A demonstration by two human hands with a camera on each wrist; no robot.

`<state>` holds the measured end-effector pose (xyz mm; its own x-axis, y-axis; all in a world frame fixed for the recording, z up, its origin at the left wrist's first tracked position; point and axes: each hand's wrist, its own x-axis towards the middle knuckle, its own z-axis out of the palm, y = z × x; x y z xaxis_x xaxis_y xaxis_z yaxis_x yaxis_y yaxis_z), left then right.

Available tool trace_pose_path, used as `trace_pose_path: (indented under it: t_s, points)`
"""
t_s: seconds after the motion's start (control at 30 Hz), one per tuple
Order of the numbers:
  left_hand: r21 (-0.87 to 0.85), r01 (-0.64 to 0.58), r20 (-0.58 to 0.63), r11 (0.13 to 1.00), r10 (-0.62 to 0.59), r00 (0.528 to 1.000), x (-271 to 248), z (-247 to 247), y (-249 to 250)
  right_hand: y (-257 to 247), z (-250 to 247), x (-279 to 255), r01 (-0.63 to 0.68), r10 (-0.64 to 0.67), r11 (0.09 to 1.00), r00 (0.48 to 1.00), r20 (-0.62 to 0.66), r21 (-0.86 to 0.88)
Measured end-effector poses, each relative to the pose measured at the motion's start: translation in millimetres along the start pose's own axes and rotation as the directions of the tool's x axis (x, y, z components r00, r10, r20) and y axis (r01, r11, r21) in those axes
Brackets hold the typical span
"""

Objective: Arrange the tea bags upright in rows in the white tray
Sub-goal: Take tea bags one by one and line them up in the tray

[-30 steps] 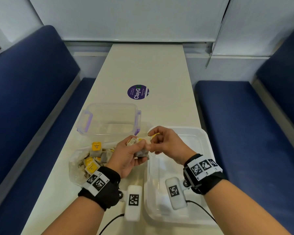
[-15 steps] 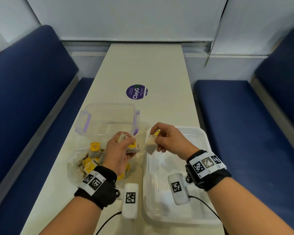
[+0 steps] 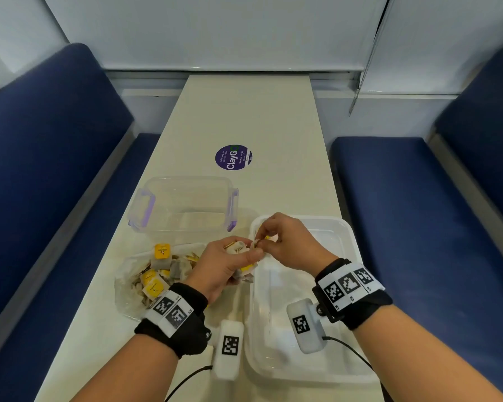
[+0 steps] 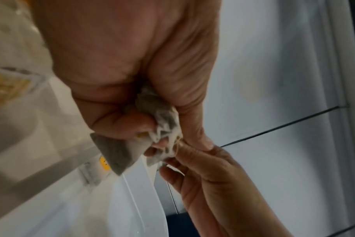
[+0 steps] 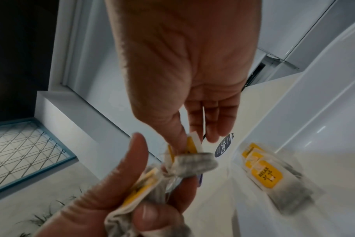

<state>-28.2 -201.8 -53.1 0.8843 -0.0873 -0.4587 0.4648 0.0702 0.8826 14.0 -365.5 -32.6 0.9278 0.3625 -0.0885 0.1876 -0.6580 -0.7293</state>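
My left hand (image 3: pixel 243 255) grips a bunch of grey tea bags (image 4: pixel 121 154) with yellow tags, just left of the white tray (image 3: pixel 344 236). My right hand (image 3: pixel 261 242) is over the tray's far left corner. Its thumb and forefinger pinch one tea bag (image 5: pixel 195 163) at the top of that bunch, right against my left thumb (image 5: pixel 134 160). More tea bags (image 3: pixel 157 271) lie in a crumpled clear plastic bag on the table, left of my left hand. The tray floor under my right hand is hidden.
A clear lidless container (image 3: pixel 186 204) with purple clips stands behind the plastic bag. A round purple sticker (image 3: pixel 233 157) lies further up the narrow table. Blue bench seats (image 3: pixel 389 216) run along both sides.
Half a second ago my hands were apart, with a tea bag in the right one over the tray's corner. The right hand has come back to the bunch in my left hand.
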Motion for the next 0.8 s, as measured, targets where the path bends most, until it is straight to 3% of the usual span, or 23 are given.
trace_pose_path:
  t_s: [0.1,0.27,0.43,0.6,0.8]
  points:
    - [0.008,0.003,-0.009,1.0,-0.003,1.0,0.4,4.0,1.3,-2.6,3.2,-2.4,-0.005,0.003,0.989,1.0,0.016,0.147]
    - [0.045,-0.017,-0.072,0.999,0.02,0.997,2.6,-0.8,-0.8,1.4,3.2,-1.5,0.046,-0.047,0.996,0.999,0.014,0.075]
    - [0.116,-0.028,-0.045,0.993,0.034,0.998,3.3,-10.5,1.4,8.5,-5.9,-0.9,-0.061,0.045,0.988,0.992,0.114,0.14]
    - [0.085,-0.04,-0.012,0.996,0.042,0.999,4.4,-14.5,3.6,12.2,-12.7,-2.0,-0.083,0.045,0.978,0.98,0.193,0.193]
    - [0.094,-0.041,0.004,0.995,0.041,0.999,5.7,-12.0,6.1,8.8,-15.6,-5.8,0.022,-0.036,0.998,0.963,0.266,0.057]
